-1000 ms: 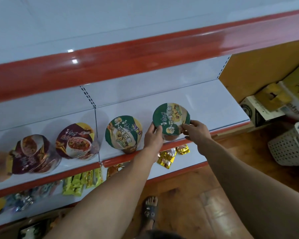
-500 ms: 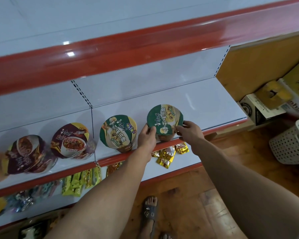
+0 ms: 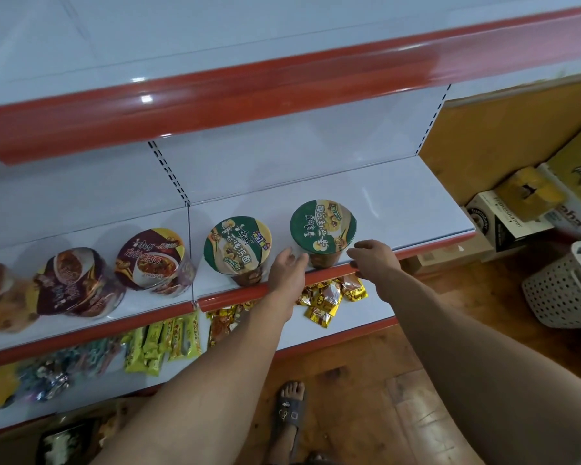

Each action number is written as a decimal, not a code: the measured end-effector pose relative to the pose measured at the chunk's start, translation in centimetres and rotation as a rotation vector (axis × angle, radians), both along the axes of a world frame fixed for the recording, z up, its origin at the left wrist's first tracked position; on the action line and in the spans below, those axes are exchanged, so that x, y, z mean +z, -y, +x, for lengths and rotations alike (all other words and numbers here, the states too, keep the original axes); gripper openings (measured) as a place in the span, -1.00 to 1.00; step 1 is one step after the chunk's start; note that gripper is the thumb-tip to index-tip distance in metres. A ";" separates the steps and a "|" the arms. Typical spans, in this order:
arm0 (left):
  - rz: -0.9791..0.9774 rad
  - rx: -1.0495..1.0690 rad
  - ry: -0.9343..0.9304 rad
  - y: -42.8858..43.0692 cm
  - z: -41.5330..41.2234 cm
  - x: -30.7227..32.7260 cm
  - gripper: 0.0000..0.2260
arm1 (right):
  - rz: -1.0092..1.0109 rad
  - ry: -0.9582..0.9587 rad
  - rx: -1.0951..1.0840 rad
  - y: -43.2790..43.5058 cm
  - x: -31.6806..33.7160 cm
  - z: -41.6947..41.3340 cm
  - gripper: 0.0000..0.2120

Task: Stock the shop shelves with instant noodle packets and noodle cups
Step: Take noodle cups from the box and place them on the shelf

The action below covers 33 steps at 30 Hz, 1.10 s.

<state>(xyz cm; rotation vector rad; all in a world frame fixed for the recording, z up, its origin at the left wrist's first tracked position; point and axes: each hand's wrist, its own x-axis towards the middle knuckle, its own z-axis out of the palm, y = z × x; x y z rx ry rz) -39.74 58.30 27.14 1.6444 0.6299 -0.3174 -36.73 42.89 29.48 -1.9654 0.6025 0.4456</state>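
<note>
Your left grip (image 3: 287,270) is loose, with the fingers out straight, and it sits just beside the left side of the green noodle cup (image 3: 322,226). I cannot tell if the fingertips touch the cup. Your right grip (image 3: 373,260) is loose too, with the fingers a little bent and nothing in them, just beside the cup on its right, over the red front edge of the middle shelf (image 3: 399,209). The green noodle cup stands upright on that shelf, near the front edge, between your two grips. To its left stands a second green cup (image 3: 237,245), near it but apart. Further left, past the thin divider, are a dark red cup (image 3: 150,255) and another dark red cup (image 3: 71,280), which looks blurry. On the lower shelf (image 3: 359,330) lie gold candy packets (image 3: 332,297) and yellow snack bars (image 3: 161,340). On the right are cardboard boxes (image 3: 503,219) and a white basket (image 3: 564,290) on the wooden floor (image 3: 366,364). Your foot in a grey sandal (image 3: 291,407) is on the floor, near you.
</note>
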 end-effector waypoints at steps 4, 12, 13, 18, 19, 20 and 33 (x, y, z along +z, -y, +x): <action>0.060 -0.045 -0.032 -0.7 -4.2 1.3 -0.69 | -0.088 0.025 0.126 -0.8 1.4 -2.5 -0.92; 0.454 -0.263 -0.160 -6.3 -15.7 0.8 -0.77 | -0.296 0.067 0.572 -6.5 2.4 -9.7 -0.89; 0.486 -0.263 -0.193 -7.3 -17.3 0.5 -0.79 | -0.308 0.071 0.620 -7.8 2.5 -10.5 -0.92; 0.569 -0.245 -0.352 -13.0 -25.3 0.0 -0.81 | -0.330 0.120 0.840 -15.8 1.2 -13.8 -0.94; 0.584 -0.211 -0.373 -14.4 -26.9 -0.1 -0.82 | -0.326 0.115 0.886 -17.7 0.9 -14.6 -0.90; 0.591 -0.171 -0.395 -15.9 -28.4 -0.1 -0.84 | -0.316 0.110 0.931 -19.7 0.4 -15.5 -0.84; 0.491 0.089 -0.614 -40.8 -48.7 -4.5 -0.73 | -0.344 0.102 1.464 -50.6 -6.1 -32.0 -0.59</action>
